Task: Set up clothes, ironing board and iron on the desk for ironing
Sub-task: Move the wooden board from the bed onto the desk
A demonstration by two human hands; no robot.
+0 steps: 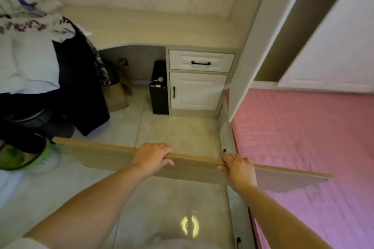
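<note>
Board (105,152), a long flat wooden panel that is taken to be the ironing board, is held edge-up in front of the body, above the tiled floor (182,129). Its long axis runs left to right across the view, roughly parallel to the front edge of the counter (162,28), which lies ahead of and beyond both hands. The left hand (152,157) is curled over the upper edge near the middle of the panel; the right hand (237,169) is closed over the same edge a little further right, so the grip sits right of centre and the left end overhangs more. A forward carry and a turn to flat are judged necessary. Clothes (30,50) are heaped at the counter's left end, and a pink bed (303,131) lies to the right. No iron is seen.
</note>
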